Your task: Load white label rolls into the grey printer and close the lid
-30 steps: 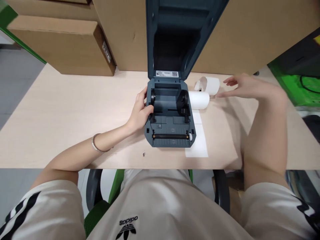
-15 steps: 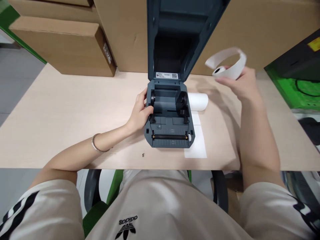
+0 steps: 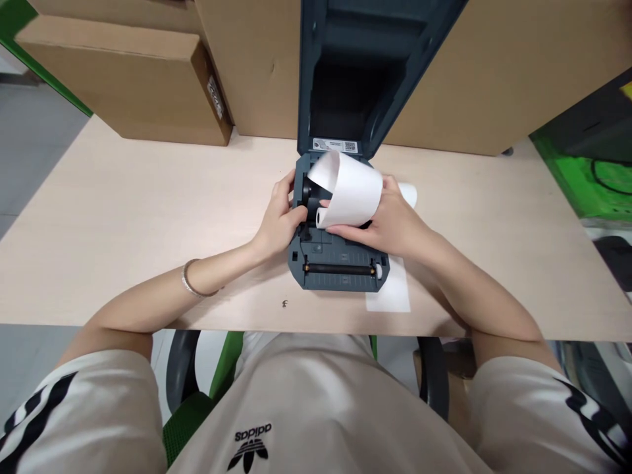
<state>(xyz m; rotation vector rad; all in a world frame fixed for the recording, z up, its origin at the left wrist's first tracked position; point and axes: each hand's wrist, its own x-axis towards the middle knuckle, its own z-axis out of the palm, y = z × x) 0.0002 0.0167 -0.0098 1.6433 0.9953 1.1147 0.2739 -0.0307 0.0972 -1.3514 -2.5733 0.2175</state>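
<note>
Across the whole view before me spreads a pale wooden table, with a tall brown cardboard panel standing along its far side. Near the left end of that panel is a smaller cardboard box. Facing me on the tabletop sits a dark blue-grey printer, its lid raised. My right hand is closed around a white paper roll, held over the printer's bay, the loose end looping upward; I can't tell whether it touches the holders. My left hand grips the printer's left side, thumb over the rim, fingers outside. A white sheet lies partly under my right arm and the printer. Beyond my right hand shows the end of a second roll. Smallest is a dark speck near the table's front edge.
</note>
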